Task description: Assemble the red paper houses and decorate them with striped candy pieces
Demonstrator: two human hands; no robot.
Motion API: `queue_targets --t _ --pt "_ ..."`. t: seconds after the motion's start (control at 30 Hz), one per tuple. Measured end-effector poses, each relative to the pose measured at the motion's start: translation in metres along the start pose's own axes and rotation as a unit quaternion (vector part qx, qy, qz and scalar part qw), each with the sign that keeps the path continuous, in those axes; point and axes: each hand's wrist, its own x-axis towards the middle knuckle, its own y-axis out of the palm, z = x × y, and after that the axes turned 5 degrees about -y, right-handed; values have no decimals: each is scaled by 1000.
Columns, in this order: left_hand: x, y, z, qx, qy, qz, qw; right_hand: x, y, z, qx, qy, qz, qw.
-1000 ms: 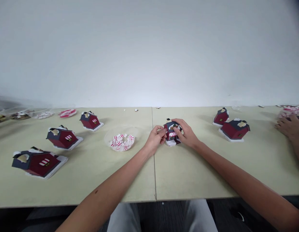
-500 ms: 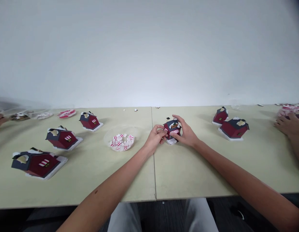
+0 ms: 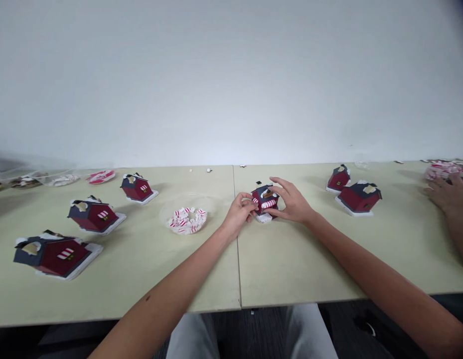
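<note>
A small dark-red model house (image 3: 263, 199) with a dark blue roof, red-and-white striped awnings and a white base stands upright on the table in front of me. My left hand (image 3: 240, 213) is closed at its left wall, fingertips by the left striped awning; any small piece between them is hidden. Around the right side curves my right hand (image 3: 291, 202), thumb low at the front below the wide awning and a bent finger at the roof. Its uppermost finger is raised off the house. To the left sits a clear bowl (image 3: 164, 215) holding striped pieces (image 3: 187, 221).
Several similar houses stand left, including a near one (image 3: 63, 255); two others (image 3: 360, 197) (image 3: 338, 178) stand right. Farther left are containers of pieces (image 3: 100, 176). Another person's hand (image 3: 446, 192) rests by a striped pile at right. A seam (image 3: 236, 259) divides the table.
My right hand has loosened and spread a little away from the house, baring more of the front awning. My left hand stays at the left wall. At far left, another person's hand has left view.
</note>
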Motion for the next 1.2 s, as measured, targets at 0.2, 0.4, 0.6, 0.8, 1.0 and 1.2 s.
queue_targets --t 0.2,0.4,0.6,0.8,1.0,1.2 --pt "-1 0 -3 41 9 -8 999 1 1 0 -3 3 -4 1000" --pt "-3 0 -5 56 13 -16 998 1 2 1 -2 7 -5 1000" --pt "-1 -1 -4 58 20 -16 998 0 4 2 3 11 -11 1000" --pt "-1 0 -5 42 21 -24 999 1 4 1 13 14 -5 1000" --pt "1 -1 -5 50 9 -36 998 1 5 1 18 28 -7 999" --pt "0 0 -6 53 -10 -40 998 1 6 0 9 18 -13 1000"
